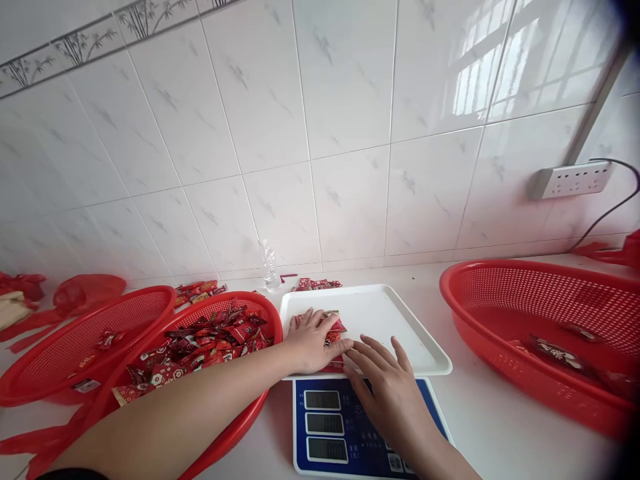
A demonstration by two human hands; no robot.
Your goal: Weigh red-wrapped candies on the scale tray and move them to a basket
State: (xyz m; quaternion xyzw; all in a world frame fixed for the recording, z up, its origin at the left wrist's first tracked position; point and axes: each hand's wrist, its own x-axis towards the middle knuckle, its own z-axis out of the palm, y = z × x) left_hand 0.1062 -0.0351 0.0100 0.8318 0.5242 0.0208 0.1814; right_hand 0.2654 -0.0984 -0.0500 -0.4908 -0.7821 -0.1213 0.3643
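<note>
My left hand (315, 343) lies palm down over several small red wrapped packets (337, 323) at the left side of the white scale tray (395, 327). Its fingers are spread, and it partly hides the packets. My right hand (385, 380) hovers at the tray's front edge, above the scale's blue panel (313, 460), fingers apart and holding nothing. Its fingertips are close to my left thumb; whether they touch, I cannot tell. Under my left forearm stands a red basket (273, 313) heaped with red wrapped packets (200, 343).
Another red basket (35, 360) with a few packets stands far left. On the right is a large red basket (480, 270) holding a few dark and red packets. A clear plastic bottle (270, 267) and loose packets (317, 285) lie behind the tray, near the tiled wall.
</note>
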